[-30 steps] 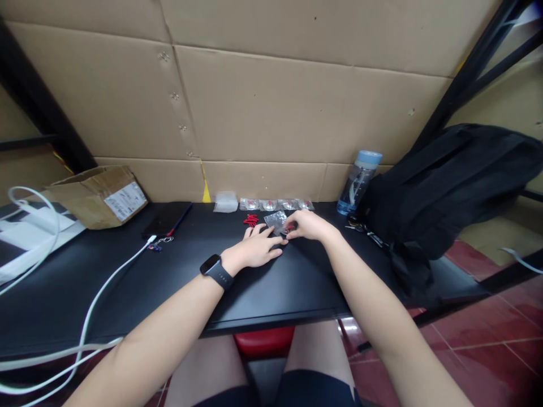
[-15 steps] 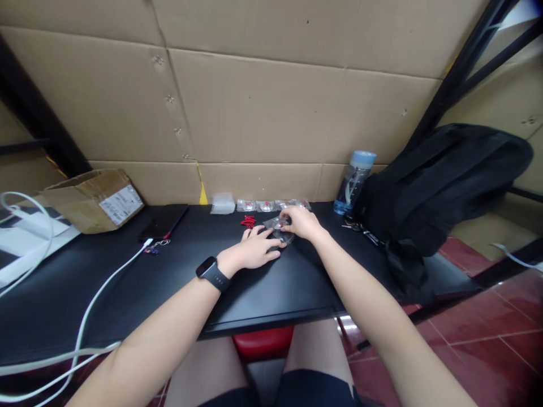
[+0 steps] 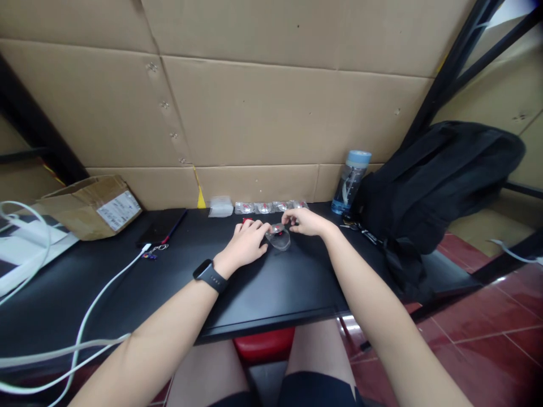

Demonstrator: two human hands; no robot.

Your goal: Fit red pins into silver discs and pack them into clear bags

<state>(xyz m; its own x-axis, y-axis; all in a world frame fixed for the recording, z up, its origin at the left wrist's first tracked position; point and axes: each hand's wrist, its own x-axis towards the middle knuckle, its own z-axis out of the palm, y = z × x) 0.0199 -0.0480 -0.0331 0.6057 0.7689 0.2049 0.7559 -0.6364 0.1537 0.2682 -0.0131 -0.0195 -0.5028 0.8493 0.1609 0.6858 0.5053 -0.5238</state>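
Note:
A clear plastic bag (image 3: 280, 239) with a small red item near its top lies on the black table between my hands. My left hand (image 3: 249, 243), with a black watch on the wrist, rests at the bag's left edge, fingers apart, partly covering some red pieces (image 3: 246, 220). At the bag's upper right is my right hand (image 3: 304, 221), its fingers curled; whether they pinch the bag's edge is too small to tell. Behind them, several clear packets (image 3: 263, 208) with red bits stand in a row, beside a stack of clear bags (image 3: 221, 207).
A water bottle (image 3: 351, 182), keys and a black backpack (image 3: 441, 181) are at the right. To the left are an open cardboard box (image 3: 91, 206), a dark phone (image 3: 162, 227) and white cables (image 3: 91, 305). A cardboard wall rises behind the table.
My left hand has drawn back leftward off the clear bag and now covers most of the red pieces. My right hand has lifted slightly off the bag's middle, leaving more of it showing.

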